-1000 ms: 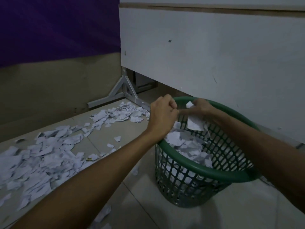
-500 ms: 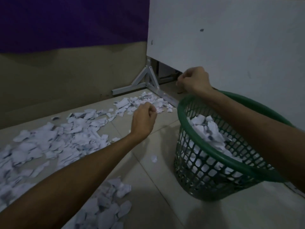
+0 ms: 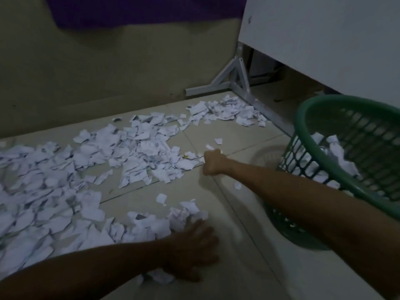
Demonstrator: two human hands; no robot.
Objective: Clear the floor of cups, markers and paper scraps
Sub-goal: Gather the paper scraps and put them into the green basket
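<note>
Both hands have left the green basket (image 3: 324,167) and dropped to the floor (image 3: 238,245). Left hand (image 3: 190,247) presses flat, fingers spread, on the near paper scraps (image 3: 151,226) at six o'clock. Right hand (image 3: 213,162) is curled at the edge of the bigger spread, centre frame; whether it pinches a scrap, I cannot tell. Basket at three o'clock is part filled, with plenty of paper left and the next gather apparently starting.
</note>
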